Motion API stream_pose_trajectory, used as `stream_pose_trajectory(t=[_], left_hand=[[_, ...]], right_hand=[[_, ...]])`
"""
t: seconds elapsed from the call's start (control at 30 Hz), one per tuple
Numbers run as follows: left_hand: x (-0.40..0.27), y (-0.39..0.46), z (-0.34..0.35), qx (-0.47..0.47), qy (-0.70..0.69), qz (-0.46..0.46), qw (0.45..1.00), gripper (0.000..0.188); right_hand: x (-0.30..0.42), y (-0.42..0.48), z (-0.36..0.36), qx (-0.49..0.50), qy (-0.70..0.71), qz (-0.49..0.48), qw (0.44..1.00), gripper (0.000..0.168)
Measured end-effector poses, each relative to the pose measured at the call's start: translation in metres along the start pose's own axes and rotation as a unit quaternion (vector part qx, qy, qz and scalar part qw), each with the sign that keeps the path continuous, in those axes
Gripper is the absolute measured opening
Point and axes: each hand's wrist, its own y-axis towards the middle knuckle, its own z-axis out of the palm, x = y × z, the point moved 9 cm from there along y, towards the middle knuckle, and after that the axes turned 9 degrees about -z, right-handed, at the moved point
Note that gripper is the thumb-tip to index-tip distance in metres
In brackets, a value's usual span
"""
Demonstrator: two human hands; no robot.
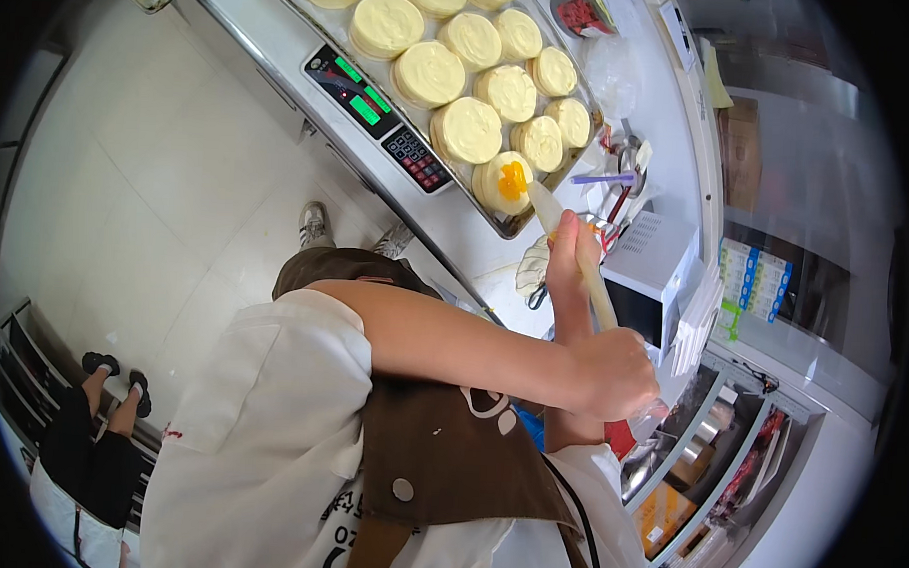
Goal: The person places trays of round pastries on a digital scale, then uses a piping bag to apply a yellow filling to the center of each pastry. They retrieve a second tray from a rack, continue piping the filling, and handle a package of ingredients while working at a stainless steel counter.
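Note:
My left hand (pixel 618 374), its arm crossing my body, is closed around the upper end of a translucent piping bag (pixel 595 289). Farther down, my right hand (pixel 574 247) grips the same bag near its tip. That tip points at the nearest round cake (pixel 495 191), which carries a patch of glossy orange-yellow filling (pixel 512 181). Several more round cakes with pale yellow cream tops, such as one cake (pixel 466 130), stand in clear wrappings on a metal baking tray (pixel 510 230). A digital scale (pixel 378 112) with lit green displays shows along the tray's near left edge.
Right of the tray lie a purple-handled utensil (pixel 604 179), a crumpled cloth (pixel 532 268) and a white microwave (pixel 651 253). A tub of red pieces (pixel 580 16) sits farther back. Shelves (pixel 689 457) stand at lower right. Another person's legs (pixel 108 407) show at lower left.

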Motion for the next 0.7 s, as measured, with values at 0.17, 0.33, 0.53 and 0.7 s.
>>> stream_pose_trajectory(t=[0.17,0.33,0.53,0.7], left_hand=[[0.017,-0.001,-0.002,0.004,-0.016,-0.032,0.999,0.050],[0.025,0.001,0.000,0.012,-0.016,-0.048,0.999,0.052],[0.030,0.001,0.001,0.017,-0.017,-0.063,0.998,0.053],[0.031,0.001,0.001,0.012,-0.024,-0.066,0.997,0.054]], right_hand=[[-0.011,0.008,0.009,0.033,-0.020,0.006,0.999,0.052],[-0.034,0.018,0.022,0.056,-0.006,0.043,0.997,0.053],[-0.055,0.026,0.037,0.083,-0.001,0.052,0.995,0.053],[-0.056,0.032,0.046,0.120,-0.021,0.057,0.991,0.051]])
